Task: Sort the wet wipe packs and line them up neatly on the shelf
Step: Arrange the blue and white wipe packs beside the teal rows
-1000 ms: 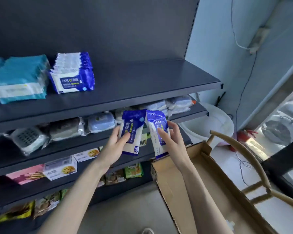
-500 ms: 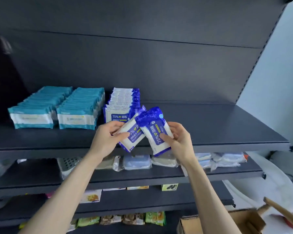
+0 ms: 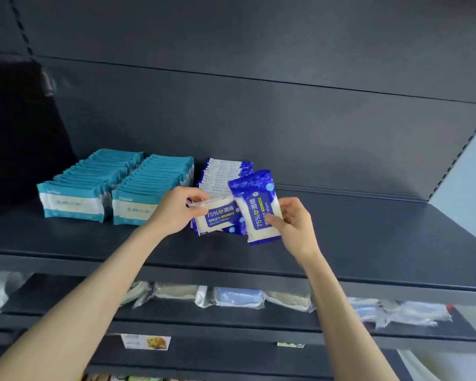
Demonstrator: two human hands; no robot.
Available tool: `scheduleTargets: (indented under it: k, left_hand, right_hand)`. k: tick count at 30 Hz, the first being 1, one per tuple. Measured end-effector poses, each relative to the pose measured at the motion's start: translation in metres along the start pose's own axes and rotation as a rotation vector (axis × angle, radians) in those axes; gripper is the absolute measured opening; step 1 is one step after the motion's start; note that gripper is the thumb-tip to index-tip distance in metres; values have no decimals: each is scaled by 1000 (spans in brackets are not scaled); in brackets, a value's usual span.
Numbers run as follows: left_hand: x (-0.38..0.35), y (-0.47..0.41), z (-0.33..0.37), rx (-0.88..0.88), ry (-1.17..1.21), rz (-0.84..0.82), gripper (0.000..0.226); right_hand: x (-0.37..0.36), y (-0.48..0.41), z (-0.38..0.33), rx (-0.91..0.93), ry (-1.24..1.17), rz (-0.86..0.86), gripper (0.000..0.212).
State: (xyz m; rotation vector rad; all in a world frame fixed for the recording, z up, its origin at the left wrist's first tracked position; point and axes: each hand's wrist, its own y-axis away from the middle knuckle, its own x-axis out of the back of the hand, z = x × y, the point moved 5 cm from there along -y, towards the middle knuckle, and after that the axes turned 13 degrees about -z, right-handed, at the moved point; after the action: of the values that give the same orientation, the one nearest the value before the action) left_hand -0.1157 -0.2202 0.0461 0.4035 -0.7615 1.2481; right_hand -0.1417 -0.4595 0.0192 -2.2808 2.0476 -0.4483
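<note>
My left hand [image 3: 173, 213] pinches a blue-and-white alcohol wipe pack [image 3: 217, 217] by its top edge, upright at the front of the row of blue packs [image 3: 223, 174] on the dark shelf [image 3: 368, 237]. My right hand [image 3: 293, 225] grips a second blue pack [image 3: 256, 204], turned on end, just right of the first and overlapping it. Two rows of teal-and-white wipe packs stand to the left: the far-left row [image 3: 74, 196] and the row beside it [image 3: 149, 193].
The shelf stretches bare to the right of the blue packs. A lower shelf [image 3: 259, 323] holds clear-wrapped sponges and cloths. Below it are snack packets [image 3: 146, 342]. The dark back panel [image 3: 259, 119] rises behind the rows.
Both hands moved the two blue packs forward onto the shelf. The left pack turned level against the front of the blue row; the right pack stays on end beside it.
</note>
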Motion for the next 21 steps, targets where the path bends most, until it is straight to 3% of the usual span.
scheduleTargets:
  k: [8,12,15,17,21]
  left_hand:
    - [-2,-11,-12,-26,-200,16,15]
    - [-4,-12,-15,-94,-276,13,23]
    - [1,-9,-15,-179,-411,111,35]
    - [6,0,-14,-262,-360,159,37]
    - [0,13,-14,-275,-91,-19,38]
  right_hand:
    - [-20,2,8,-5,-155,23,50]
    - [-31,3,9,-7,-255,79,40]
    - [-41,6,11,7,-324,135,28]
    - [-47,7,15,-3,-342,175,20]
    - [-66,8,23,-35,-437,173,18]
